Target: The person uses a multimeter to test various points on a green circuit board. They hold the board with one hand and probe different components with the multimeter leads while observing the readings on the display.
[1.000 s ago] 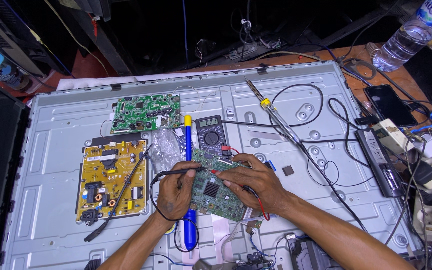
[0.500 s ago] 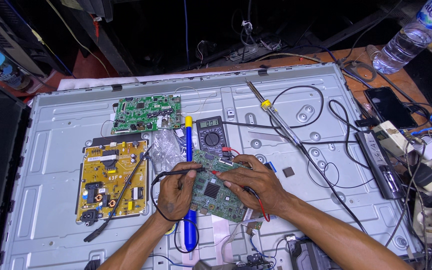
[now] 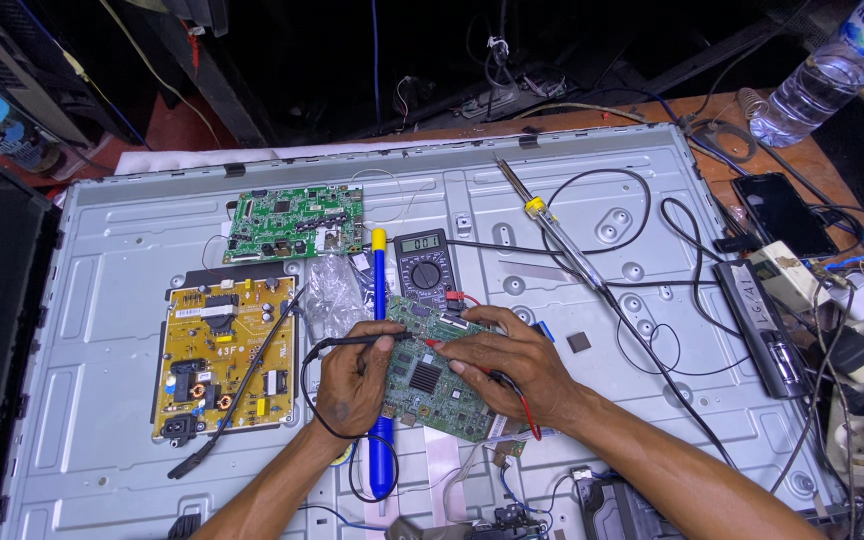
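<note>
The left hand [image 3: 354, 378] pinches a thin black test probe [image 3: 352, 341] whose tip rests on the small green circuit board [image 3: 422, 385], which lies on the grey sheet-metal panel [image 3: 102, 330]. The right hand [image 3: 510, 362] closes on a red probe [image 3: 435, 343], mostly hidden beneath its fingers, and covers the board's right edge. A black digital multimeter [image 3: 424, 268] sits just behind the board.

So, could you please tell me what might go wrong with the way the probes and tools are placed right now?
Both probe tips sit close together on the small green board; the black probe in the left hand or the red probe under the right hand could slip and bridge contacts. The soldering iron lies on the metal panel among loose cables; if hot, it might scorch them.
</note>
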